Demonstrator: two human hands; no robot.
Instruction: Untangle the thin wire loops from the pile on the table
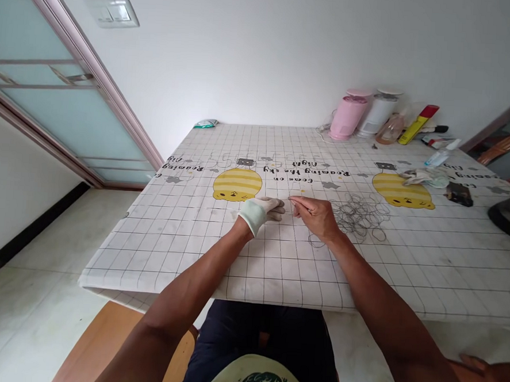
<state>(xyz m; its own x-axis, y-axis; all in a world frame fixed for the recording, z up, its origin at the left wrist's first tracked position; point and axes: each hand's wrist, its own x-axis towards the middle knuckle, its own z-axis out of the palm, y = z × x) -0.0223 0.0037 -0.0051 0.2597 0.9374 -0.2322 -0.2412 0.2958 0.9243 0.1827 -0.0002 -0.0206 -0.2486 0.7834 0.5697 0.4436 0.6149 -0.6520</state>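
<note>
My left hand (269, 209), in a white knit glove, rests low over the checked tablecloth with its fingers pressed together. Just to its right, my bare right hand (314, 213) pinches thumb against forefinger. The two sets of fingertips are a small gap apart. A tiny dark bit shows at the right fingertips, too fine to identify, and whatever the gloved fingers hold is hidden. Beside and partly behind my right hand lies a tangled heap of thin dark wire loops (361, 217), with a few strands reaching under the wrist.
The tablecloth (182, 244) covers a table against the wall. At the back right stand a pink cylinder-shaped device (348, 117), a white one (377, 115), and a yellow-red box (418, 125). A crumpled glove (426, 178), a spray bottle (443, 153) and a dark object (459, 194) lie right.
</note>
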